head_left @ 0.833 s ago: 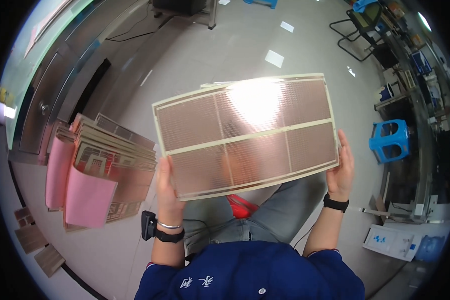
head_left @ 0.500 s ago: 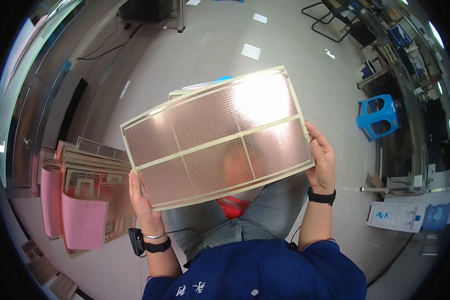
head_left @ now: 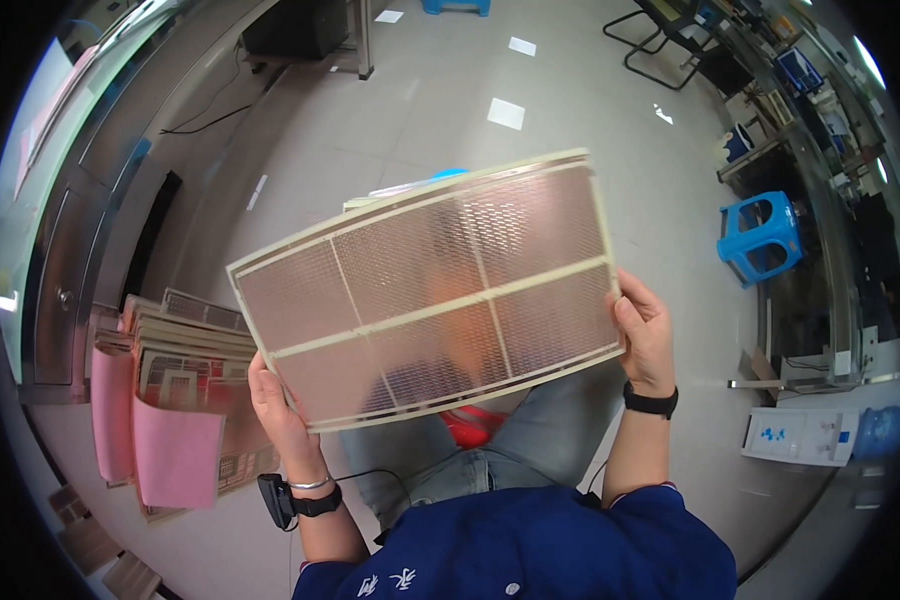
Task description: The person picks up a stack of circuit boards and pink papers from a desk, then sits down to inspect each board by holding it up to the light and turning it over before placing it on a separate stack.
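A large rectangular copper-coloured circuit board panel [head_left: 410,250] is held up over my lap. Fine rows of small marks cover it, and pale strips split it into several fields. My left hand [head_left: 282,408] grips its lower left edge, the thumb against the near face. At the right edge, my right hand [head_left: 644,332] pinches it, thumb in front. The panel tilts, its right end farther from me than its left. Behind its far edge, a stack of pale sheets [head_left: 370,200] and something blue [head_left: 450,174] peek out, mostly hidden. A red object [head_left: 470,428] shows between my legs.
Upright boards [head_left: 195,345] with pink sheets [head_left: 180,440] between them stand on the floor at my left, beside a metal cabinet [head_left: 62,330]. To the right are a blue stool [head_left: 760,238], a white water dispenser [head_left: 795,435] and a cluttered workbench [head_left: 830,200].
The panel has tipped and come slightly nearer to me, both hands moving with it. The bright glare on its upper right has faded to a smaller patch, and its pattern shows more clearly.
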